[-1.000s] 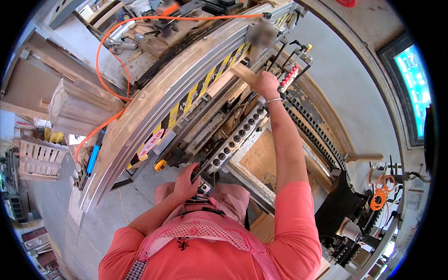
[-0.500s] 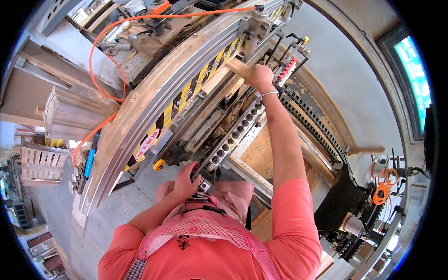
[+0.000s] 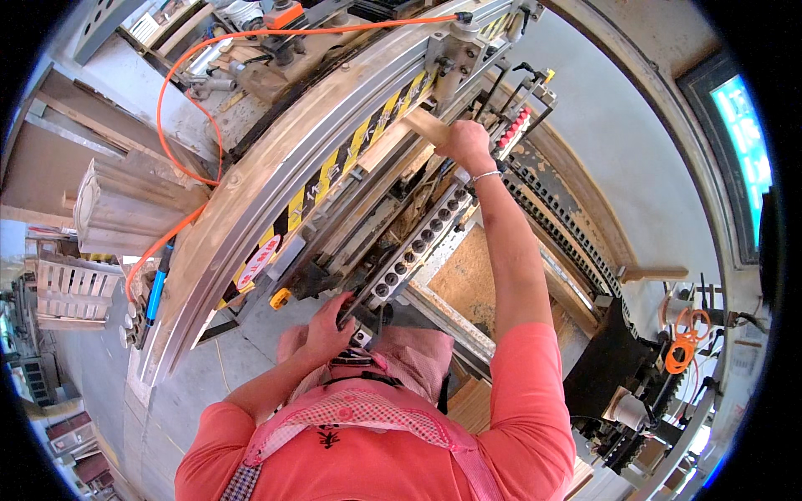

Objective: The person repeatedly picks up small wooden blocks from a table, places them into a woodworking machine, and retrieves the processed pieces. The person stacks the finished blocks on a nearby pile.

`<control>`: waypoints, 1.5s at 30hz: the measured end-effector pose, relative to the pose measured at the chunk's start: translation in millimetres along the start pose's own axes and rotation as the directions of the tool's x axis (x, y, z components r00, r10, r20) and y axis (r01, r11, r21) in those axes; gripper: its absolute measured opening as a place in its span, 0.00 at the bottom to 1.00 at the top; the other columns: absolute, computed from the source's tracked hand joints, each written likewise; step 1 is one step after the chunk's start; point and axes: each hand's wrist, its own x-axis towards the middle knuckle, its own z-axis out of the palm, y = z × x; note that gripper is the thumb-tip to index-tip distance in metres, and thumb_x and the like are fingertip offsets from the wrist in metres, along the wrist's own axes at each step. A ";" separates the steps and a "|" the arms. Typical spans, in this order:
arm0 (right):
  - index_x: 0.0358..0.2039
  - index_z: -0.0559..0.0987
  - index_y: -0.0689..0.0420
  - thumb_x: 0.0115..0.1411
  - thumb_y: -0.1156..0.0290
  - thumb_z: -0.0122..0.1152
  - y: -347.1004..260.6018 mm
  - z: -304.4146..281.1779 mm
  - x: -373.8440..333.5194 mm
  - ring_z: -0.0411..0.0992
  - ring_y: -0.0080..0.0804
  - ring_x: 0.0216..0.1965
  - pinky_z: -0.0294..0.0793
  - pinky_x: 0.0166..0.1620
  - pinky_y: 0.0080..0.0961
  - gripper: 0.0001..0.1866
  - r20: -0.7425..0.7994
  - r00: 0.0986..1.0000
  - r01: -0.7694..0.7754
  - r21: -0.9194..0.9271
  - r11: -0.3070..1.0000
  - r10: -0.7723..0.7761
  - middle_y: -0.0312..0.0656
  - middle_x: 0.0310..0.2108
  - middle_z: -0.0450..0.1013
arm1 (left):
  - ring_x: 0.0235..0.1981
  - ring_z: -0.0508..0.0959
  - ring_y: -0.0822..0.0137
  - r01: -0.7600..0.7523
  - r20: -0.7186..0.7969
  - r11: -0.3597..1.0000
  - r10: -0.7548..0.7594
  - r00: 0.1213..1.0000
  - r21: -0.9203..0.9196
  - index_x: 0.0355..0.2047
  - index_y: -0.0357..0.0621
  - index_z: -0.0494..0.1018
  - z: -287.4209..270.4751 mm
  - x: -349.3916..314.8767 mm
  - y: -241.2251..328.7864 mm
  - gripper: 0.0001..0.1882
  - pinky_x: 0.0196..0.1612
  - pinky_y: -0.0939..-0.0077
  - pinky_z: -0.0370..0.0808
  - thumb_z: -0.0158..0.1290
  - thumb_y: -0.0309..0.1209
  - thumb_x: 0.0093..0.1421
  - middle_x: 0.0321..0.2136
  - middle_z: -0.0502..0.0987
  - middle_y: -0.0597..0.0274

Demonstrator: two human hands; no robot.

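wooden strip (image 3: 399, 138); pale, long; lying slanted along machine rail

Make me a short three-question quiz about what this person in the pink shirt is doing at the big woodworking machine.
1. True or false: the right hand grips the end of a long wooden strip.
2. Where is the left hand? A) on the orange hose B) at the near end of the row of round sockets C) on the wooden crate
3. What colours are the warning stripes on the machine's long metal beam?

Key
1. True; the strip lies along the beam and the hand closes round its far end.
2. B; it rests at the near end of the socket row, close to the person's body.
3. Yellow and black.
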 end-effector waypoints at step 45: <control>0.32 0.77 0.60 0.47 0.70 0.63 -105.4 4.6 -238.0 0.72 0.37 0.26 0.71 0.33 0.32 0.12 -0.454 0.709 -0.039 0.740 0.672 0.541 0.44 0.26 0.73 | 0.49 0.69 0.48 -0.216 0.016 0.974 0.218 0.976 -0.067 0.52 0.38 0.62 12.1 -0.9 -37.4 0.24 0.52 0.60 0.65 0.50 0.23 0.52 0.47 0.69 0.46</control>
